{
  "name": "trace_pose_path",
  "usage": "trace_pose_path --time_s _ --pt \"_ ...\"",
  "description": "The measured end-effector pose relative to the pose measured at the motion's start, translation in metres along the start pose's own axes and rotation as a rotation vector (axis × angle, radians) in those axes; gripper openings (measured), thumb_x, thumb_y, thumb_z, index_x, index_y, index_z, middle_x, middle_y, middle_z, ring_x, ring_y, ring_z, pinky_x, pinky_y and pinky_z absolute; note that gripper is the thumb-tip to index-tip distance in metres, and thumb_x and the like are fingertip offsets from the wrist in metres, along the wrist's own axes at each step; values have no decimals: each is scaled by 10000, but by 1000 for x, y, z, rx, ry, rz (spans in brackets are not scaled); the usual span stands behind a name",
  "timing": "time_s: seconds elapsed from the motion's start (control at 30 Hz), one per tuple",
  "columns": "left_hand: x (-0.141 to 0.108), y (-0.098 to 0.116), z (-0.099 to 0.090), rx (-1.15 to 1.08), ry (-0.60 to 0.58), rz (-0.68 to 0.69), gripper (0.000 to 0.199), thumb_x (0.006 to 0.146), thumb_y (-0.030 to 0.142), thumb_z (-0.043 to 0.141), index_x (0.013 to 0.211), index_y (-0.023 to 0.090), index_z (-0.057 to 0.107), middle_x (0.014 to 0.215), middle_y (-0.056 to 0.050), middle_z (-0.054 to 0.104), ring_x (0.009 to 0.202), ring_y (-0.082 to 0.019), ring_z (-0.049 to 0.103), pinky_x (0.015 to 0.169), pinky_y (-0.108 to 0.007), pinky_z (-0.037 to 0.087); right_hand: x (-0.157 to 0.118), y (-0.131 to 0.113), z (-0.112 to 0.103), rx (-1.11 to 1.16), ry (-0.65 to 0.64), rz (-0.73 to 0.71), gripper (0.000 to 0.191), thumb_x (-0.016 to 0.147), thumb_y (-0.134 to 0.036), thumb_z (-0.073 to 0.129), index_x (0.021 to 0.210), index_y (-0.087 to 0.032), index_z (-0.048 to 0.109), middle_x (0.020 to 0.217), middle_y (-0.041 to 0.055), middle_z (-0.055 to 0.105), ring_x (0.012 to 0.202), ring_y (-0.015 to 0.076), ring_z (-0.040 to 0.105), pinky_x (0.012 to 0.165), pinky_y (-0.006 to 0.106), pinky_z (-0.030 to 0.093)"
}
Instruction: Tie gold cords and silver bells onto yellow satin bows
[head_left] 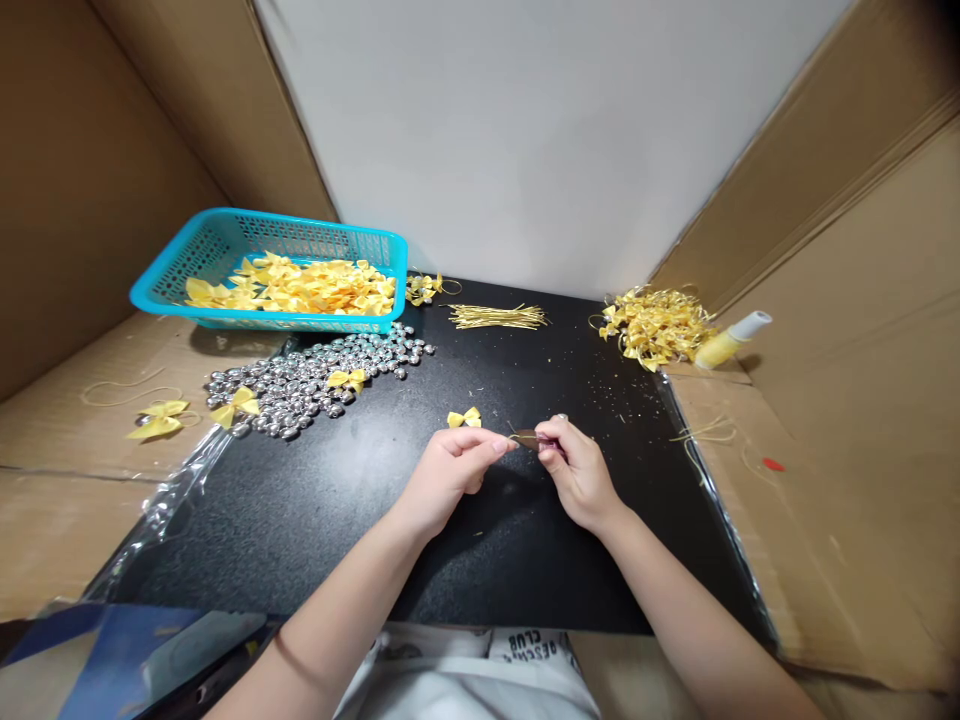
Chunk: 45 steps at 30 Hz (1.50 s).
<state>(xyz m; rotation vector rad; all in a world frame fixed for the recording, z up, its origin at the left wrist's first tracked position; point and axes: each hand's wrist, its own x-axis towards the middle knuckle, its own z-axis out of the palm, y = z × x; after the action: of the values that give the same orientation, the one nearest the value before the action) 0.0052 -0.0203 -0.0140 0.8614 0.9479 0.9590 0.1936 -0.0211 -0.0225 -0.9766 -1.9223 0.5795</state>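
Observation:
My left hand point(454, 472) is closed in a pinch on a thin gold cord point(517, 436) over the middle of the black tabletop. Facing it, my right hand point(581, 475) is closed around a small dark brown, flat-looking piece point(529, 439), whose exact kind I cannot make out. The cord runs across the gap between the two hands, in front of the brown piece. Just beyond my left fingers, a yellow ribbon bow point(464, 417) lies on the table.
A turquoise basket point(300, 322) of yellow bows stands back left, with silver beads point(300, 385) before it. Gold cords point(498, 317) lie at the back. A pile of corded bows point(656, 325) and a white-and-yellow bottle point(731, 340) are at right. Cardboard walls flank the table.

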Motion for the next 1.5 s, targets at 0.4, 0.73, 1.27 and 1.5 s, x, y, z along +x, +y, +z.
trace_pose_path --time_s 0.4,0.73,1.27,1.5 --pt "0 1 1 -23 28 -12 474 564 556 833 729 118 756 417 94 287 415 -33 214 412 -184 141 3 18 -9 -77 228 259 304 964 -473 449 1052 -220 593 930 66 689 810 203 664 702 315 517" --pt "1 1 0 -40 32 -19 470 560 542 841 738 117 747 430 101 275 410 -26 207 423 -192 115 3 82 -46 -401 417 426 282 860 -468 564 874 -191 615 936 132 644 914 294 599 856 501 491" --pt "0 6 1 -164 -61 -96 381 578 447 836 714 124 685 404 139 203 392 -22 148 407 -184 99 -2 1 -13 68 120 27 144 913 -344 609 1005 -234 634 907 40 618 767 167 583 626 280 484" --pt "0 4 0 -143 -64 -104 384 593 452 830 721 122 682 414 132 218 393 -22 166 416 -186 105 -2 3 -11 60 103 53 158 912 -367 602 992 -234 636 907 55 624 788 187 585 638 304 494"
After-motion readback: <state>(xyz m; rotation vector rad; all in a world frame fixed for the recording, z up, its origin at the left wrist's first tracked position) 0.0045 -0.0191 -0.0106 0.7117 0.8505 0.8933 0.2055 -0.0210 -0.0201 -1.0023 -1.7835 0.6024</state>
